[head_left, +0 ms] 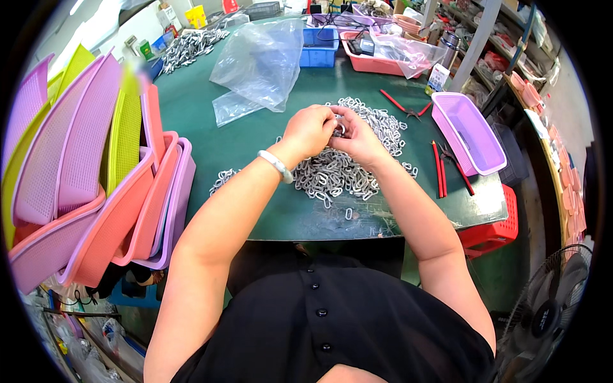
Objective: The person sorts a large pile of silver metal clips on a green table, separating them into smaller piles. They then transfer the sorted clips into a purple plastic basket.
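Both my hands meet over a pile of small silvery oval links [335,171] on a green table [185,105]. My left hand [309,131], with a pale bangle at its wrist, has its fingers pinched together. My right hand [359,137] is curled toward it, thumb and fingers closed round a small metal piece [339,130]. That piece is mostly hidden by the fingers; it looks like one or more of the links. More links spread behind and beside my hands, and a single link [348,214] lies near the table's front edge.
Red-handled pliers [440,169] and another pair [408,110] lie right, near a purple basket [469,134]. A clear plastic bag [258,70] lies behind my hands, before a blue bin [318,48]. Stacked coloured baskets [96,147] crowd the left. A fan [550,313] stands lower right.
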`<action>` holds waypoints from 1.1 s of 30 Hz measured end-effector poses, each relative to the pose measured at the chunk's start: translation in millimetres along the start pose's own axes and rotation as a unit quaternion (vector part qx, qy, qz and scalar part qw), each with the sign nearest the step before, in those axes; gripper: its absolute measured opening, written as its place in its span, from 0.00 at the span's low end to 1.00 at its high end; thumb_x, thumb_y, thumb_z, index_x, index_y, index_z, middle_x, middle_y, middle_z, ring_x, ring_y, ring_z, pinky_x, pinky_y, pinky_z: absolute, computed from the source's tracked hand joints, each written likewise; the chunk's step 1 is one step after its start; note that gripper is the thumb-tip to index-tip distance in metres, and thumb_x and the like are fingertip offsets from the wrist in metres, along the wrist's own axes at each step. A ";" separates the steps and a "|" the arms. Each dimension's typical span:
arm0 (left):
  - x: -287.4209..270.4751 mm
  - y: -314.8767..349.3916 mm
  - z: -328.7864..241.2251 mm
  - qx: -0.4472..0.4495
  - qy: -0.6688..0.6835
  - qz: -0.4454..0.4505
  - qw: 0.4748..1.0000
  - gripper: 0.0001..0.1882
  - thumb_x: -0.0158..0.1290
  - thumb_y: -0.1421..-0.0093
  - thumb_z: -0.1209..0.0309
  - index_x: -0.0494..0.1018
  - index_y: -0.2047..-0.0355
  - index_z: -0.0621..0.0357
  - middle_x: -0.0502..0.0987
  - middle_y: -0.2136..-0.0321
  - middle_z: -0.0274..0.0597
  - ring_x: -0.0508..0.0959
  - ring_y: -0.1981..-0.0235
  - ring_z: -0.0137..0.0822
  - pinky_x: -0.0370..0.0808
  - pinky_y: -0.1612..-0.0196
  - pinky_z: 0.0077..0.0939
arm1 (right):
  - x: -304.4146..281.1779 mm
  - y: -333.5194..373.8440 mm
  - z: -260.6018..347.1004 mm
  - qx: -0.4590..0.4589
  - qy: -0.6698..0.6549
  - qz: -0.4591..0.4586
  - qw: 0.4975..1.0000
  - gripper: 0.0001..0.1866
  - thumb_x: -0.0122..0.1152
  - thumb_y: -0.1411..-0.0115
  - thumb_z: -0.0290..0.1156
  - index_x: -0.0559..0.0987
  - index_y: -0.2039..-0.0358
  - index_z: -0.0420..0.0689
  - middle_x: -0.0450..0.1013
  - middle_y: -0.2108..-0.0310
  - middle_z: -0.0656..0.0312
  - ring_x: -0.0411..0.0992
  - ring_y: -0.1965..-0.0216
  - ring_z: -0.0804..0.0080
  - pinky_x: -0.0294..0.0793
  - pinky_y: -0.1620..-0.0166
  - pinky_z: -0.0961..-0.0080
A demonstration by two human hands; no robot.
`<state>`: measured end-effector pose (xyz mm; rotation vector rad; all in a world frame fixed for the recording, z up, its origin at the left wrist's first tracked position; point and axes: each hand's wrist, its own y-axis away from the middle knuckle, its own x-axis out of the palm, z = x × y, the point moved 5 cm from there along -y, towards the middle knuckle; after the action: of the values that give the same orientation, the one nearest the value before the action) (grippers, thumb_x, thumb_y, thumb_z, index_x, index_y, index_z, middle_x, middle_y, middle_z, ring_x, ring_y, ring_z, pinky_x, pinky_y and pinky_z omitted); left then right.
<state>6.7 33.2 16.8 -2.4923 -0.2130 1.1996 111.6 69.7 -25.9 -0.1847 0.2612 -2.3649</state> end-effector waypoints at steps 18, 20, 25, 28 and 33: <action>-6.4 14.8 -6.6 0.186 -0.163 -0.125 0.961 0.03 0.48 0.48 0.74 0.66 0.74 0.58 0.69 0.75 0.44 0.71 0.71 0.47 0.68 0.69 0.38 | -3.9 1.6 -1.1 0.036 0.068 0.000 0.997 0.21 0.46 0.46 0.18 0.62 0.50 0.38 0.71 0.70 0.59 0.70 0.72 0.77 0.70 0.68 0.81; -7.2 13.2 -4.4 0.153 -0.147 -0.133 0.968 0.03 0.49 0.48 0.74 0.66 0.74 0.57 0.69 0.75 0.44 0.71 0.72 0.47 0.68 0.70 0.38 | -3.7 3.5 3.0 0.015 0.076 -0.028 0.997 0.20 0.48 0.46 0.20 0.62 0.50 0.38 0.72 0.68 0.57 0.71 0.71 0.75 0.71 0.67 0.79; -7.2 11.9 -3.7 0.134 -0.150 -0.153 0.968 0.04 0.50 0.49 0.73 0.66 0.74 0.57 0.69 0.76 0.44 0.71 0.74 0.47 0.68 0.72 0.38 | -6.8 6.5 9.6 -0.075 0.261 -0.071 0.960 0.19 0.51 0.46 0.20 0.65 0.53 0.38 0.72 0.70 0.60 0.70 0.71 0.76 0.71 0.66 0.80; -7.1 14.3 -3.0 0.122 -0.153 -0.169 0.966 0.04 0.50 0.49 0.73 0.66 0.74 0.57 0.69 0.77 0.43 0.71 0.74 0.46 0.68 0.72 0.38 | 0.5 11.9 19.8 -0.121 0.343 -0.099 0.926 0.18 0.54 0.47 0.22 0.67 0.54 0.38 0.73 0.72 0.58 0.71 0.73 0.73 0.71 0.67 0.78; -9.6 16.1 -0.6 0.090 -0.100 -0.192 0.972 0.04 0.51 0.49 0.73 0.67 0.75 0.58 0.71 0.76 0.45 0.72 0.74 0.46 0.69 0.72 0.36 | 2.9 14.9 24.6 -0.130 0.402 -0.110 0.899 0.19 0.56 0.50 0.23 0.68 0.55 0.40 0.72 0.66 0.54 0.71 0.66 0.64 0.71 0.63 0.74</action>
<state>0.7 15.4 17.8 -2.0522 -0.5821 1.2381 124.5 53.9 -5.4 0.6979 0.9933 -2.5011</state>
